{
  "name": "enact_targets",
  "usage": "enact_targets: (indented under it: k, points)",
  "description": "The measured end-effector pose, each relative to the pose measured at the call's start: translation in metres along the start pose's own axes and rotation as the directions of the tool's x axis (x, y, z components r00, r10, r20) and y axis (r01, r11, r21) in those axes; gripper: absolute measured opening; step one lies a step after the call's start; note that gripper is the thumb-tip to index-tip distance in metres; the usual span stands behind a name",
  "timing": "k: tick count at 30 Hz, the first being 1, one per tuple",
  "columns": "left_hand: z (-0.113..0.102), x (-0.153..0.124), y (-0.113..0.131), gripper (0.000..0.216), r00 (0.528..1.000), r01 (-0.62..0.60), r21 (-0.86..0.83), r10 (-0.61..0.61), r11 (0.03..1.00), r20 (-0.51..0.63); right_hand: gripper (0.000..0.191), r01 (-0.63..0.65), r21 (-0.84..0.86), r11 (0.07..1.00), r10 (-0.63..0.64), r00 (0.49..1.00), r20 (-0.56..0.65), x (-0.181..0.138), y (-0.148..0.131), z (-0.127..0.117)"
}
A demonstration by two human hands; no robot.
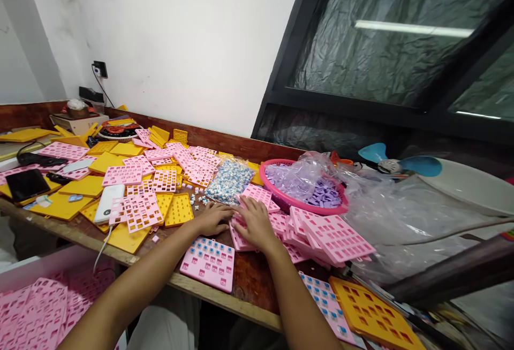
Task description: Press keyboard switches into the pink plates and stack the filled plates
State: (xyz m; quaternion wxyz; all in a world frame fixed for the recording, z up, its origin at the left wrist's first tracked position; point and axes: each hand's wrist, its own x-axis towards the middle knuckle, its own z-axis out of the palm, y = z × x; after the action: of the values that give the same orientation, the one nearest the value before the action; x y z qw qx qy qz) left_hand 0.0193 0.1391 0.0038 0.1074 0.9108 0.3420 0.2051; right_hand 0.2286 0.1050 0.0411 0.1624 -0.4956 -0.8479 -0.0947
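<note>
My left hand [216, 218] is just beyond the far edge of a pink plate [208, 264], its fingers bent toward the right and the thumb apart. That plate lies near the table's front edge; blue-topped key switches sit in its far rows, and its nearer slots have none. My right hand [256, 225] rests palm down with spread fingers on a pink plate [241, 242] at the left of a pile. The fingertips of both hands come close together. Past them lies a clear bag of blue-and-white switches [229, 179], with some loose switches [196, 198] beside it.
Pink and yellow plates [179, 210] cover the left side, with a white power bank [109, 204] and its cable. A pink basket [263, 170] holds purple pieces. Stacked pink plates [337, 235], a switch-filled plate [326, 302] and a yellow plate [373, 312] lie right. A box of pink plates [44, 307] stands lower left.
</note>
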Motion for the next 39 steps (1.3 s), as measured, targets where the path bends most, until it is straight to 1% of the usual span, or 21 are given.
enact_targets:
  k: [2, 4, 7, 9, 11, 14, 17, 20, 23, 25, 26, 28, 30, 33, 35, 37, 39]
  points:
    - [0.007, 0.004, 0.002, 0.047, 1.000, -0.021, -0.012, 0.022, 1.000, 0.014, 0.044, 0.000, -0.039, 0.999, 0.000, 1.000, 0.004, 0.004, -0.005, 0.005]
    - [0.012, 0.008, 0.002, 0.045, 0.999, -0.033, -0.018, 0.033, 0.999, 0.037, 0.039, -0.059, -0.064, 0.996, 0.061, 0.998, 0.032, 0.006, -0.004, 0.010]
    - [0.016, 0.012, -0.003, 0.047, 0.998, -0.031, -0.019, 0.032, 0.999, 0.049, 0.036, -0.153, -0.055, 0.987, 0.158, 0.984, 0.088, 0.004, 0.003, 0.011]
    - [0.015, 0.012, -0.006, 0.046, 0.999, -0.034, 0.009, 0.034, 0.999, 0.028, 0.033, -0.190, -0.042, 0.981, 0.193, 0.975, 0.109, 0.002, 0.007, 0.008]
    - [0.012, 0.011, -0.009, 0.038, 1.000, -0.025, 0.051, 0.025, 0.998, 0.001, 0.029, -0.212, -0.036, 0.976, 0.215, 0.970, 0.113, 0.001, 0.009, 0.006]
    - [0.005, 0.008, -0.013, 0.027, 1.000, 0.001, 0.095, 0.000, 0.996, -0.016, 0.027, -0.214, -0.028, 0.976, 0.216, 0.971, 0.104, 0.000, 0.010, 0.004]
    - [-0.005, 0.003, -0.018, 0.021, 1.000, 0.004, 0.112, -0.001, 0.994, -0.021, 0.029, -0.197, -0.002, 0.980, 0.196, 0.974, 0.113, -0.001, 0.012, 0.005]
    - [-0.015, -0.004, -0.025, 0.017, 1.000, 0.023, 0.059, -0.023, 0.998, -0.007, 0.033, -0.185, 0.027, 0.982, 0.181, 0.979, 0.094, -0.002, 0.012, 0.007]
    - [-0.024, -0.010, -0.030, 0.023, 0.996, 0.061, -0.043, -0.058, 0.997, 0.063, 0.034, -0.123, 0.061, 0.990, 0.125, 0.992, -0.021, -0.001, 0.000, 0.006]
    - [-0.028, -0.012, -0.033, 0.029, 0.993, 0.084, -0.088, -0.076, 0.993, 0.092, 0.030, -0.040, 0.091, 0.995, 0.049, 0.994, -0.100, 0.001, -0.014, 0.005]
    - [-0.029, -0.013, -0.034, 0.031, 0.992, 0.092, -0.101, -0.081, 0.991, 0.101, 0.026, 0.009, 0.101, 0.995, 0.003, 0.993, -0.115, 0.002, -0.022, 0.005]
    - [-0.031, -0.014, -0.037, 0.032, 0.988, 0.100, -0.113, -0.085, 0.989, 0.129, 0.020, 0.095, 0.103, 0.990, -0.086, 0.992, -0.092, 0.006, -0.037, 0.007]
    - [-0.033, -0.015, -0.040, 0.036, 0.983, 0.108, -0.114, -0.089, 0.988, 0.160, 0.022, 0.136, 0.071, 0.988, -0.133, 0.990, -0.047, 0.010, -0.049, 0.013]
    - [-0.034, -0.016, -0.044, 0.040, 0.979, 0.120, -0.119, -0.098, 0.986, 0.178, 0.028, 0.130, -0.017, 0.991, -0.130, 0.991, -0.008, 0.016, -0.058, 0.027]
    - [-0.035, -0.017, -0.046, 0.038, 0.978, 0.134, -0.120, -0.111, 0.984, 0.179, 0.027, 0.132, -0.049, 0.990, -0.131, 0.991, 0.020, 0.019, -0.060, 0.035]
    - [-0.035, -0.017, -0.047, 0.032, 0.973, 0.158, -0.123, -0.134, 0.980, 0.185, 0.025, 0.138, -0.029, 0.990, -0.137, 0.990, 0.030, 0.020, -0.060, 0.038]
    - [-0.036, -0.018, -0.048, 0.026, 0.966, 0.190, -0.140, -0.160, 0.972, 0.203, 0.025, 0.144, 0.057, 0.988, -0.144, 0.990, 0.004, 0.021, -0.058, 0.033]
